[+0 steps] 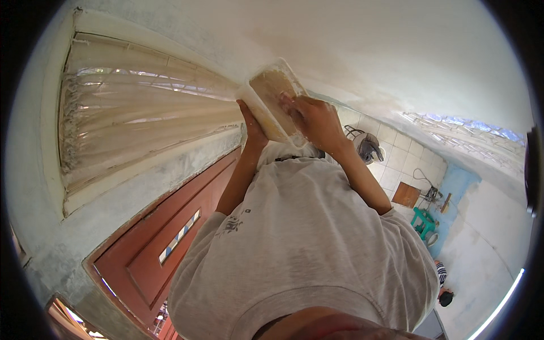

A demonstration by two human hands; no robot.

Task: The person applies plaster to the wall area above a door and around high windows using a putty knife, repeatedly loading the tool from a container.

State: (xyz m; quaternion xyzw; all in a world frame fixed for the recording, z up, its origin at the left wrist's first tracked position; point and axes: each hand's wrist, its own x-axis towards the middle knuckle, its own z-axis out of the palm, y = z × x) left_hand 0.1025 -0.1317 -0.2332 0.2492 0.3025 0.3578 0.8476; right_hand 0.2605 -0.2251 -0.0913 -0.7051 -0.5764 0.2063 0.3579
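Note:
My left hand (254, 128) grips the side of a white rectangular plastic tub (262, 111), fingers mostly hidden beneath it and thumb along its edge. The tub is tilted in front of my chest, and a tan, smeared layer (276, 85) coats its inside. Over the tub's right rim reaches my right hand (321, 121), its fingers curled together inside. A small pinkish bit shows at those fingertips; whether it is a fingertip or a held thing cannot be made out.
A curtained window (141, 107) and a reddish-brown door (175, 232) are on the left. A pale wall (385, 51) rises ahead. On the tiled floor (392, 177) at right are a dark bag (369, 149), a brown board (406, 195) and a green stool (423, 221). Another person (442, 277) is at lower right.

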